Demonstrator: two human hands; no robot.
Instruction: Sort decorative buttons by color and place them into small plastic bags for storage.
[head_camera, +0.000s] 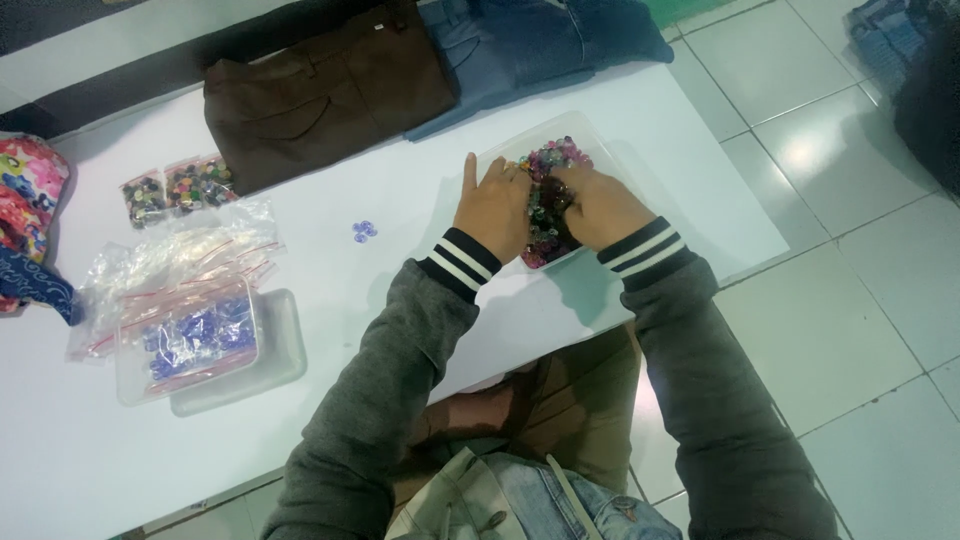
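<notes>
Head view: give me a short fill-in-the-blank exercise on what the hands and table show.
1. Both hands rest in a clear tray of mixed-colour ____.
2. The folded trousers beside the blue jeans are ____.
3. The bag on the other tray holds ____ beads.
4. The grey sleeves' cuffs are ____.

Missing words: beads; brown; blue; striped

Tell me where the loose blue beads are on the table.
In the head view, the loose blue beads lie on the bare white table, just left of the left hand and right of the plastic bags.
</notes>
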